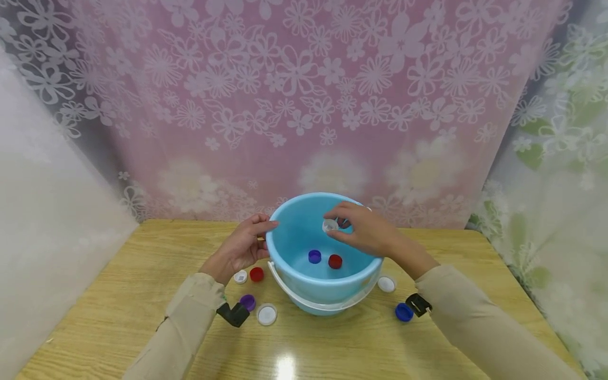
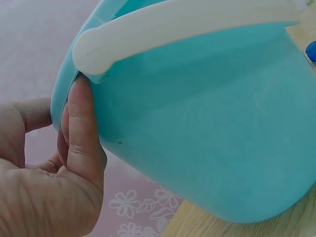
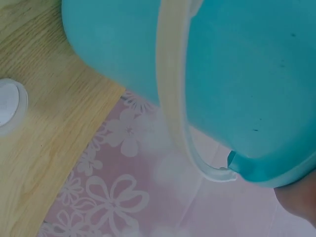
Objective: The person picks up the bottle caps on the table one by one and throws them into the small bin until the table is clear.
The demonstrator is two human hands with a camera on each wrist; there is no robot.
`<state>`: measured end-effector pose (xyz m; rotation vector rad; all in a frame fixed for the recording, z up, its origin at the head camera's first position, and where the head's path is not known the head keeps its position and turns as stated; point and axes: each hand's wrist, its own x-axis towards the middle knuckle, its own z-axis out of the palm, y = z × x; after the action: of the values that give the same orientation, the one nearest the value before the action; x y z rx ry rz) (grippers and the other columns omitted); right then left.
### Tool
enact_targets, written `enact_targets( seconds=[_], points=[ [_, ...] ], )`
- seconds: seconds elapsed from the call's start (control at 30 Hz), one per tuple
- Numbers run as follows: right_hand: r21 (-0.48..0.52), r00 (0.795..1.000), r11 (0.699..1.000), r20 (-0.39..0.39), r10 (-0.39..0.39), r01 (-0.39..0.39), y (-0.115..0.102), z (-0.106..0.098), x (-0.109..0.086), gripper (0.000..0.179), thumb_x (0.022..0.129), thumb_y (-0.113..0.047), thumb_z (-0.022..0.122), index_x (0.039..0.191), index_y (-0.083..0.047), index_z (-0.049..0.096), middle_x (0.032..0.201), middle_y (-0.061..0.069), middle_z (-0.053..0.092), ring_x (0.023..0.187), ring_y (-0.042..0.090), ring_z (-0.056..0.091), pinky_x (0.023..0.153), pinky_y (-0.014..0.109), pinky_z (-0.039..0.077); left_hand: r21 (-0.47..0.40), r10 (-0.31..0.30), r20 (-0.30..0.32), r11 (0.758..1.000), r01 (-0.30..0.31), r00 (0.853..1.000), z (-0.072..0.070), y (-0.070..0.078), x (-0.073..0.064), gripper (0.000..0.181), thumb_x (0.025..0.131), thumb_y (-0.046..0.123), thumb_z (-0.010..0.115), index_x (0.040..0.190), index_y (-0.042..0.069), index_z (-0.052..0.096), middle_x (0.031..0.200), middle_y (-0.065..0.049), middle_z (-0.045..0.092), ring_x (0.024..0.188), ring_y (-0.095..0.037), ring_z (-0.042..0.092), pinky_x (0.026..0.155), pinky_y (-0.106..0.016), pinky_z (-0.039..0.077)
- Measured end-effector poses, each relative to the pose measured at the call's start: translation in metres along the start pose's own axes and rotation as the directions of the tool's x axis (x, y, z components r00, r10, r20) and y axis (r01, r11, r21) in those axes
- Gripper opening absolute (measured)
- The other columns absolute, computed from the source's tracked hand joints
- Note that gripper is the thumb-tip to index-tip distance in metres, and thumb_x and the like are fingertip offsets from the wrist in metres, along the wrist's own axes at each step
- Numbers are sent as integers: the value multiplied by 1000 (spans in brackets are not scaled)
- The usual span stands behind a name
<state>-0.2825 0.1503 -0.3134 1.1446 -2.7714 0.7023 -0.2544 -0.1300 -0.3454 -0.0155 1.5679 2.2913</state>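
A light blue bucket with a white handle stands on the table. My left hand grips its left rim, thumb over the edge and fingers against the outside; the left wrist view shows these fingers under the rim near the handle's joint. Over the bucket's mouth, my right hand pinches a whitish bottle cap between thumb and fingers. A purple cap and a red cap lie on the bucket's floor. Only a bit of the right hand shows in the right wrist view.
Left of the bucket on the wooden table lie a white cap, a red cap, a purple cap and a white lid. To its right are another white lid and a blue cap. A flowered curtain hangs behind.
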Motion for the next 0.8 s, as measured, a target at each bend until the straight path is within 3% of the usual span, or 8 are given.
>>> enact_targets(
  seconds=[0.37,0.8],
  points=[
    [-102,992,993,111,63,-52,-4,1,2,36,94,-33,61,124,-13,63,116,-1,58,98,17,56,79,34,51,-48,-21,52,999,24,998,-2,2,0,19,97,18,58,106,10,43,81,-9,57,61,-19,67,54,-27,56],
    [-152,984,987,158,82,-57,-4,0,1,37,92,-37,64,123,-18,64,116,-3,59,100,15,58,78,35,53,-121,-35,75,992,44,997,-2,-2,-1,17,98,18,57,105,11,43,85,-10,60,65,-21,69,56,-29,57]
  ],
)
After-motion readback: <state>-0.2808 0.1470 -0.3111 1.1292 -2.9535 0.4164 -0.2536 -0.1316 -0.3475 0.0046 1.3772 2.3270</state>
